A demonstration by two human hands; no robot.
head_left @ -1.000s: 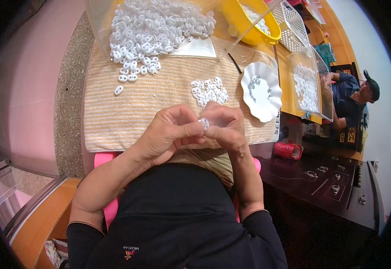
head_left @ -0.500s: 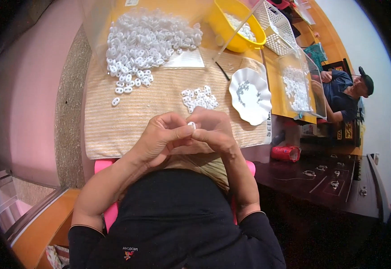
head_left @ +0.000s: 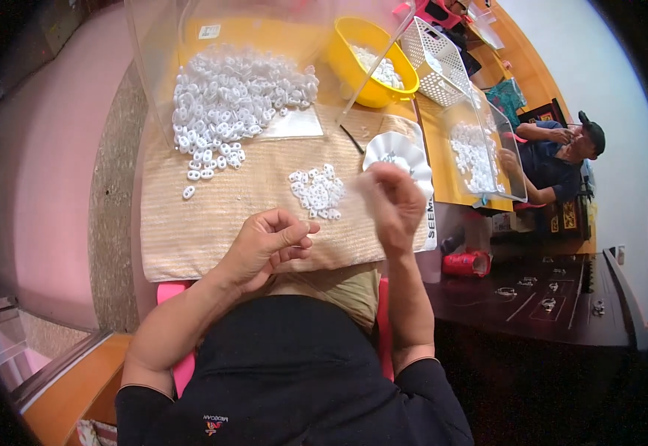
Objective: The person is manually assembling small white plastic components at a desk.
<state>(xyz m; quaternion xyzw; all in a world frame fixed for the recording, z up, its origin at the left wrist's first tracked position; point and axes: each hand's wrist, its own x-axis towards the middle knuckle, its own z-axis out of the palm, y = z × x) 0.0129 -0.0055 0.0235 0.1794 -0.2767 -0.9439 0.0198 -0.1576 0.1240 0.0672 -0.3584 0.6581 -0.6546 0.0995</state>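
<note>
Above the striped cloth [head_left: 190,245], my left hand [head_left: 268,245] is closed, thumb pressed to the curled forefinger; whatever may be between them is too small to make out. My right hand [head_left: 394,204] is raised over the near edge of a white wavy-rimmed dish [head_left: 378,146] that holds small dark bits. Motion smears its fingers. Between the hands and just beyond them lies a small pile of white two-holed oval plastic pieces [head_left: 316,192]. A much larger heap of similar white pieces [head_left: 227,97] spills toward me at the far left.
A clear plastic box [head_left: 149,67] surrounds part of the big heap. Beyond the dish stand a yellow basin [head_left: 354,85] and a white perforated basket [head_left: 443,82]. Another person [head_left: 554,156] sits at the right behind a clear bin [head_left: 513,195]. A dark stick [head_left: 351,139] lies beside the dish.
My hands were together around a small white piece; they have parted. The right hand moved right and away toward the dish. The white piece no longer shows at my fingertips.
</note>
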